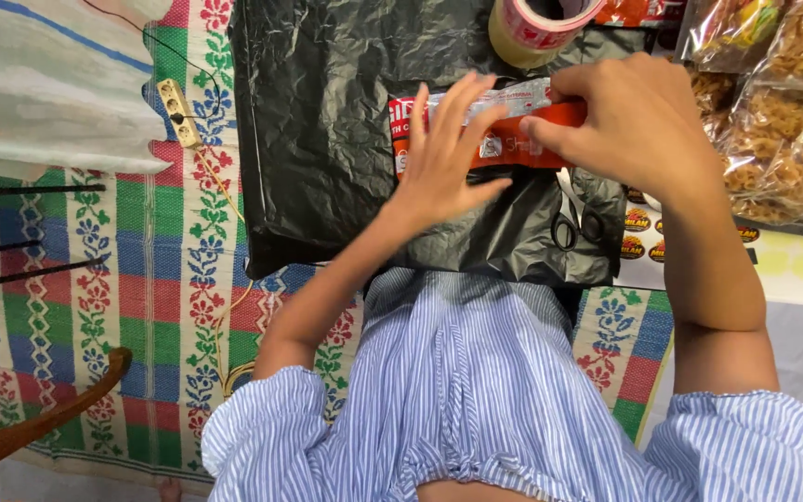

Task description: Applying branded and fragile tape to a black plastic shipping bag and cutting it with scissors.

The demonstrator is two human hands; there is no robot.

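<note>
Left hand [443, 153] lies flat, fingers spread, pressing the red label [490, 139] onto the black bag [327, 121], which sits on the woven mat [151, 279] just ahead of the person's striped shirt [476, 372]. Right hand [638, 116] has thumb and fingers closed on the label's right end, pinching it. Tape roll [536, 28] stands just beyond the label at the top edge, scissors [573, 228] lie on the bag below the right hand, snack packets [783, 121] piled to the right, power strip [178, 113] to the left
</note>
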